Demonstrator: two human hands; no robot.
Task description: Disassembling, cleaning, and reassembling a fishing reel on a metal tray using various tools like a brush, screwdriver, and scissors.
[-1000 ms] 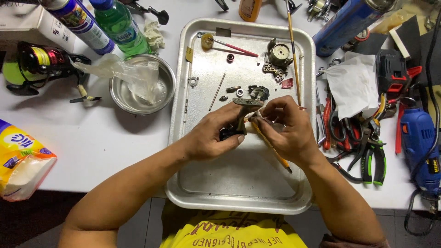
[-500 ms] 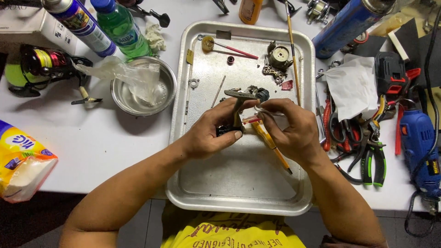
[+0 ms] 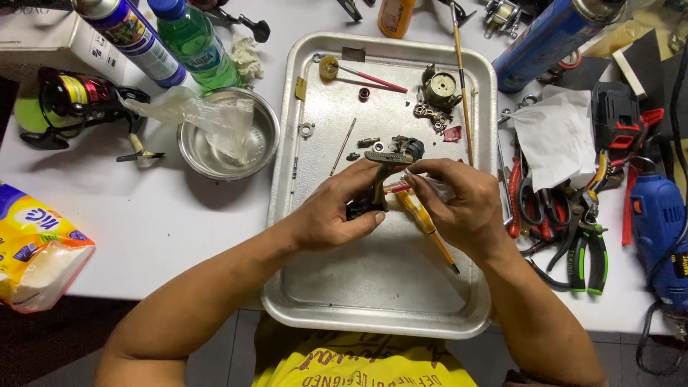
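- Metal tray point(image 3: 322, 287) sits on the white bench point(image 3: 143, 215); everything below is placed relative to this tray.
- Left hand point(image 3: 337, 208) over the tray's middle, fingers curled tight around a small dark reel part point(image 3: 383, 165), which stands upright above the tray floor.
- Right hand point(image 3: 455, 201) just right of the left, fingertips pinched at the top of the same reel part; it also grips a yellow-handled screwdriver point(image 3: 423, 222), whose shaft slants down toward the tray's lower right.
- Both hands closed on their loads; neither rests flat on the tray.
- In the tray's upper half: a red-handled brush point(image 3: 365, 75), a round gear housing point(image 3: 441, 86), a thin rod point(image 3: 344, 147), small loose washers and screws.
- A long thin stick point(image 3: 462, 79) runs along the tray's right side, top end past the rim.
- Left of the tray: a steel bowl point(image 3: 197, 154) with a clear plastic bag point(image 3: 193, 115) draped in it; beyond that, a green bottle point(image 3: 193, 43) and a spray can point(image 3: 129, 36).
- Far left of the tray: a fishing reel point(image 3: 79, 100), and a yellow tissue pack point(image 3: 36, 244) at the bench edge.
- Right of the tray: white crumpled paper point(image 3: 555, 136), green-handled pliers point(image 3: 584, 244), a blue power drill point(image 3: 663, 229), a blue can point(image 3: 552, 39).
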